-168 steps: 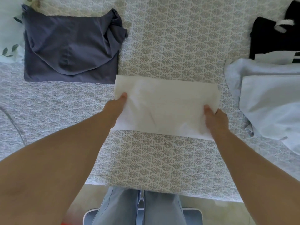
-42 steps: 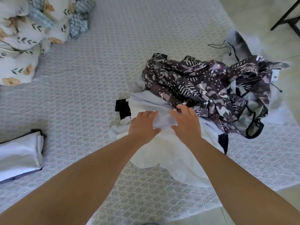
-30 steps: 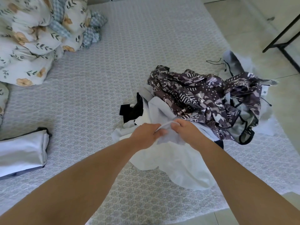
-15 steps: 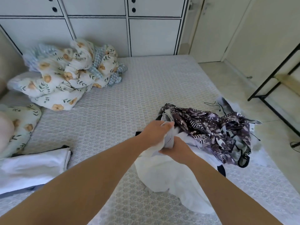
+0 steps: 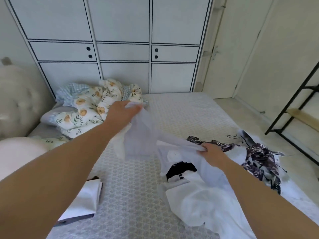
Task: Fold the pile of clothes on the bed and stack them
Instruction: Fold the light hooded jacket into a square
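A pale lilac-white shirt (image 5: pixel 146 135) is stretched in the air between my hands above the bed. My left hand (image 5: pixel 121 112) grips one end, raised high toward the far side. My right hand (image 5: pixel 213 152) grips the other end lower, just over the pile. The pile holds a dark patterned garment (image 5: pixel 259 157), a black piece (image 5: pixel 181 169) and white cloth (image 5: pixel 203 204). A folded white piece on a dark one makes the stack (image 5: pixel 82 204) at the near left, partly hidden by my left arm.
The patterned bedspread (image 5: pixel 131 187) shows between stack and pile. A floral duvet (image 5: pixel 89 109) is bunched at the far left by a padded headboard (image 5: pixel 19 99). White cupboards (image 5: pixel 124 49) stand behind the bed. A black metal rack (image 5: pixel 296 118) stands on the floor at right.
Both hands gripped the pale shirt on the pile, then pulled apart. My left hand rose up and away, lifting the shirt off the pile. The view tilted up toward the cupboards.
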